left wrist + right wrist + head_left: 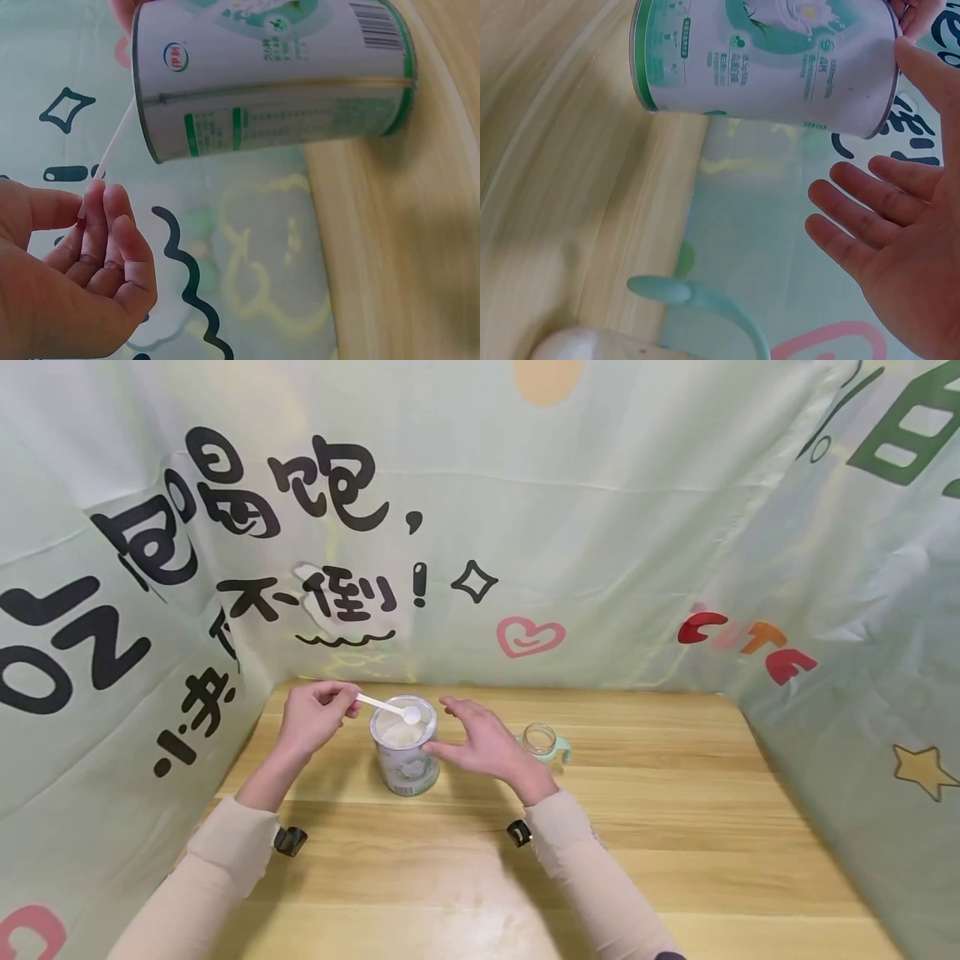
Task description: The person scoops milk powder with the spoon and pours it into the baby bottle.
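Note:
My left hand pinches the end of a white plastic scoop between thumb and fingers. The scoop's bowl is over the mouth of an open milk powder can, within its rim. Pale powder shows inside the can. In the left wrist view the scoop's thin handle runs from the fingertips to behind the can's rim. My right hand is beside the can on the right, fingers spread. Its thumb is at the rim, and it seems to touch there; the other fingers stand apart from the can, as the right wrist view shows.
A clear glass bottle with a mint-green handle stands uncapped behind my right wrist. The wooden table meets printed cloth walls at the back and on both sides.

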Available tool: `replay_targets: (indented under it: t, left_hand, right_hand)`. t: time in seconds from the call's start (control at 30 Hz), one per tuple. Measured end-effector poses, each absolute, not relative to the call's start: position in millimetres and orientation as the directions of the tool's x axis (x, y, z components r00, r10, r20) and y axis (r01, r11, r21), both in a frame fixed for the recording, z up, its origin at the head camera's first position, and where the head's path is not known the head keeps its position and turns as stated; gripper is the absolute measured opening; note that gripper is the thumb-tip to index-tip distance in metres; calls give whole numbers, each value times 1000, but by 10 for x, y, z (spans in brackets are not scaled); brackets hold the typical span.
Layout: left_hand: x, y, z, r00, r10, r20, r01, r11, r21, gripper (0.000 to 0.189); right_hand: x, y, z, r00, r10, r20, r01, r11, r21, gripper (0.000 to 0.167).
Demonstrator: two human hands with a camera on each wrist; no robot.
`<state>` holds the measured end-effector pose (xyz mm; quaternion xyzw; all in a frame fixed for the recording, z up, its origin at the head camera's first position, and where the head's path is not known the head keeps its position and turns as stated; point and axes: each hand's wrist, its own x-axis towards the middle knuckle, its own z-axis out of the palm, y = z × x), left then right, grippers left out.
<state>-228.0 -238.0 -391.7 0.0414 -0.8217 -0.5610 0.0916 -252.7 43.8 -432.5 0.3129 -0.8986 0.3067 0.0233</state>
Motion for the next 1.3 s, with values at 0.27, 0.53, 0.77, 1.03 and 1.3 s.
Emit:
replay_targets:
  t: [0.27, 0.53, 0.77, 1.03, 1.3]
  left_hand:
    - [-2225, -2395, -3961, -978, -148, 144, 66, 438, 897, 28]
    - [-2210, -2373, -4010, -976, -87, 199, 123, 530, 839, 26]
    - [-2196, -2356, -4044, -962, -17, 274, 202, 632, 748, 19]
    - [-2194, -2314, -4077, -888, 165, 430, 393, 756, 523, 16]
    - [-2160, -2260, -4063, -761, 361, 539, 563, 780, 274, 13]
  right_hand:
    - [-2518, 331, -4330, -783, -568, 253, -599, 581, -551, 88]
    - [-2506, 283, -4340, -782, -571, 252, -601, 584, -546, 89]
    - [-2510, 267, -4349, -787, -569, 238, -592, 590, -548, 90]
    - [-2511, 266, -4359, -789, -570, 231, -589, 593, -549, 90]
    - [-2510, 263, -4358, -787, -568, 240, -595, 597, -538, 90]
